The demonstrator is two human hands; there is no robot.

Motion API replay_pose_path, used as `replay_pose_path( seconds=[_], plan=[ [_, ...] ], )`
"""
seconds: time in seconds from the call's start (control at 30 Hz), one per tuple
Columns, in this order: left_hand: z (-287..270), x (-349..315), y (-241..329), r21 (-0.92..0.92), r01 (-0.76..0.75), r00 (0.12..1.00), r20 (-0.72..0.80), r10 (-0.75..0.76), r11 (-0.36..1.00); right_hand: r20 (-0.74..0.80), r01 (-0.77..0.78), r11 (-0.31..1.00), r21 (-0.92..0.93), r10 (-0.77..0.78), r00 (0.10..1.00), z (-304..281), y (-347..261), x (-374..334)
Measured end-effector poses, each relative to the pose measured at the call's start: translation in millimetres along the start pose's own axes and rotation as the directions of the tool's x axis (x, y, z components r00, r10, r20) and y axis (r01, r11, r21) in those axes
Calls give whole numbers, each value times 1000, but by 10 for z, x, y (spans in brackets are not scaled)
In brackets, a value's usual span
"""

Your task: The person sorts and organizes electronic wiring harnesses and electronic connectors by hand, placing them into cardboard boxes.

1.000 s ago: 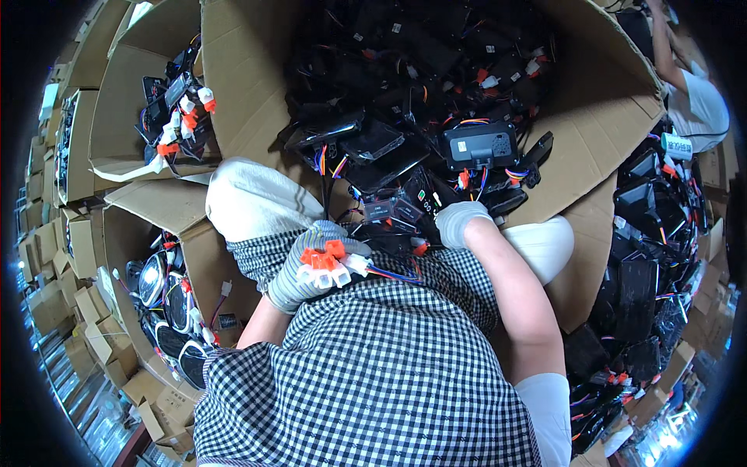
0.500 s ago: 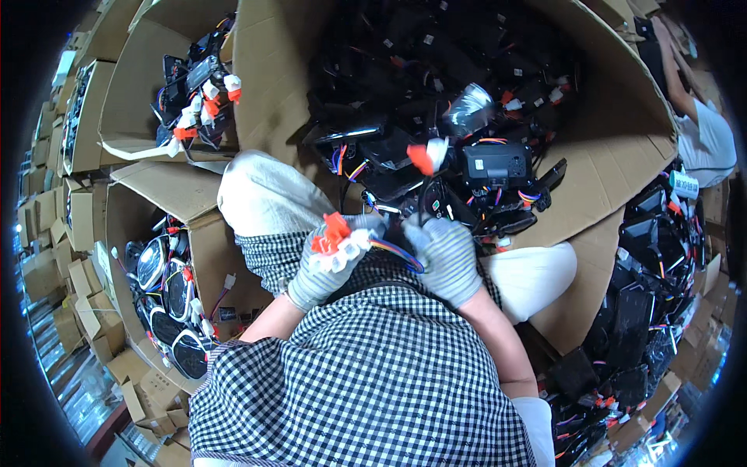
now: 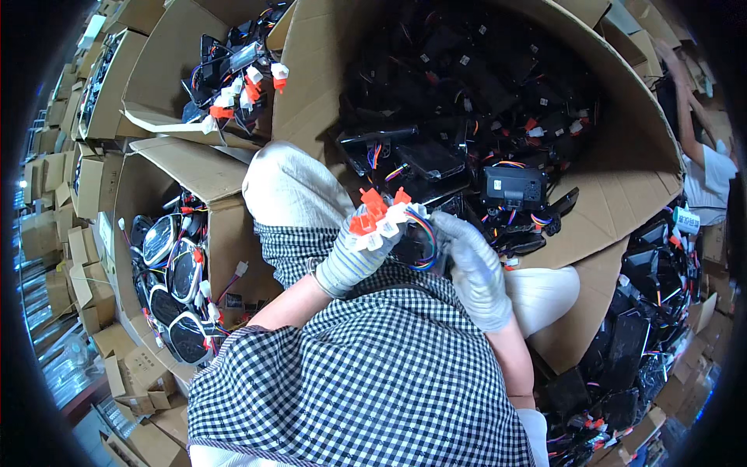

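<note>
My left hand (image 3: 352, 253), in a striped grey-white glove, is closed round a bunch of red and white plug connectors (image 3: 377, 222). Coloured wires (image 3: 429, 245) curve down from the bunch toward my lap. My right hand (image 3: 476, 272), in a matching glove, is just right of these wires, its fingertips close to the connectors. Motion smears its fingers, so whether they grip anything is unclear. Dark material below the wires, between my hands, is too hidden to name. Just beyond, a black display unit (image 3: 513, 187) with coloured wires lies on the box's near side.
A large cardboard box (image 3: 622, 183) full of black units opens in front of me. Smaller boxes at left hold wired units (image 3: 241, 74) and white-rimmed oval pieces (image 3: 184, 268). More black units (image 3: 626, 335) are heaped at right. Another person's sleeve (image 3: 708, 175) shows far right.
The red-and-white connector that stood apart above my right hand no longer shows there; another such connector now sits at the bunch. My right hand has turned and blurred. The whole view has shifted.
</note>
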State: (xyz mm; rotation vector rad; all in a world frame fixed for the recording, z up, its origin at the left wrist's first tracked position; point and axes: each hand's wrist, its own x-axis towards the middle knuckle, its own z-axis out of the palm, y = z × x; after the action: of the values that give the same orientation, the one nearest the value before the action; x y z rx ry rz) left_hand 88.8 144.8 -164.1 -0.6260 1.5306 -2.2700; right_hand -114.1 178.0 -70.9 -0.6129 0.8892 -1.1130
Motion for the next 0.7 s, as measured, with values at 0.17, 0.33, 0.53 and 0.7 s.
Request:
replay_pose_path(
  seconds=[0.17,0.33,0.53,0.7],
  plan=[
    [156,51,-77,400,-7,975,-199,94,916,-93,-213,813,-542,194,977,81,-221,-9],
    [169,163,-353,846,-188,835,-130,534,500,76,145,230,-962,-282,956,-78,-369,-177],
    [222,90,-135,-933,360,917,359,-173,-27,-142,-92,973,-212,63,988,-223,-531,-224],
    [236,14,-18,-973,229,905,221,-364,-23,-156,-247,918,-309,207,966,-121,-370,51]
  ],
)
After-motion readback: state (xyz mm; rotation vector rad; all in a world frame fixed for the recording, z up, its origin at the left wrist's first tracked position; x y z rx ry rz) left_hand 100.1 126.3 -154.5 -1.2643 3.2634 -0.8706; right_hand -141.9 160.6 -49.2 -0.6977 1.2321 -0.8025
